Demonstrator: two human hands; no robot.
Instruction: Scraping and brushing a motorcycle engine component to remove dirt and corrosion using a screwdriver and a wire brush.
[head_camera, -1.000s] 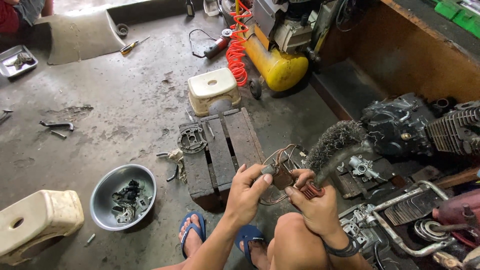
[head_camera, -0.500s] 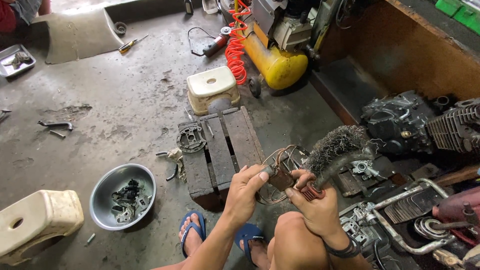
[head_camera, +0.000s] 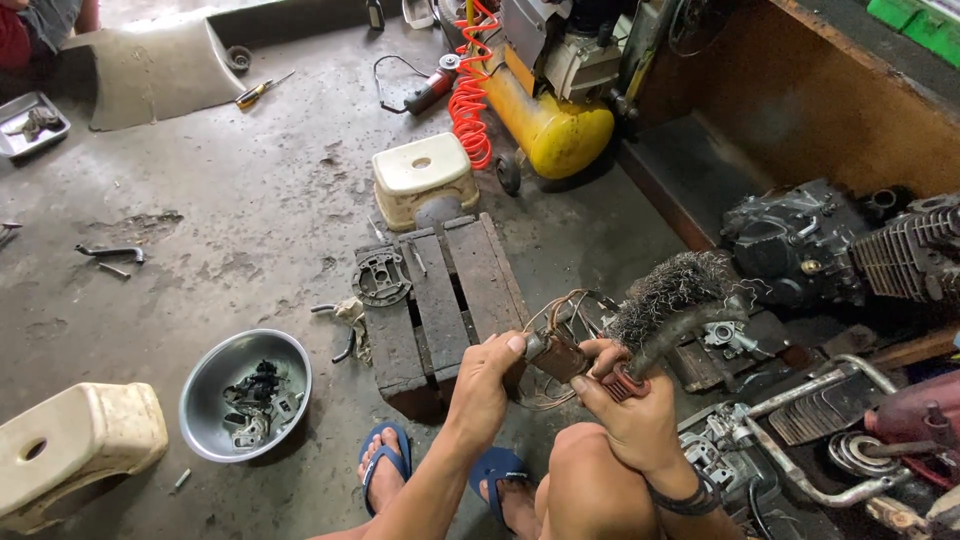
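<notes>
Floor: oily grey concrete floor (head_camera: 230, 230) of a workshop, with the person crouched over it in blue sandals.
Left hand (head_camera: 487, 380): closed round a small brown coil part (head_camera: 556, 354) with thin copper wires (head_camera: 560, 305) looping off it, held just above the near end of a low wooden pallet (head_camera: 440, 295).
Right hand (head_camera: 628, 400): fisted on the red handle of a wire brush (head_camera: 672, 300).
Change: over the last second the brush head has swung a little up and right while the coil part stayed put; I judge this a scrubbing stroke under way.
Axis: brush runs from the handle low at left to bristles high at right, bristle end pointing away from the person.
Further off: metal bowl (head_camera: 245, 395) of parts to the left, white stool (head_camera: 422, 178), yellow compressor (head_camera: 555, 115) beyond.
</notes>
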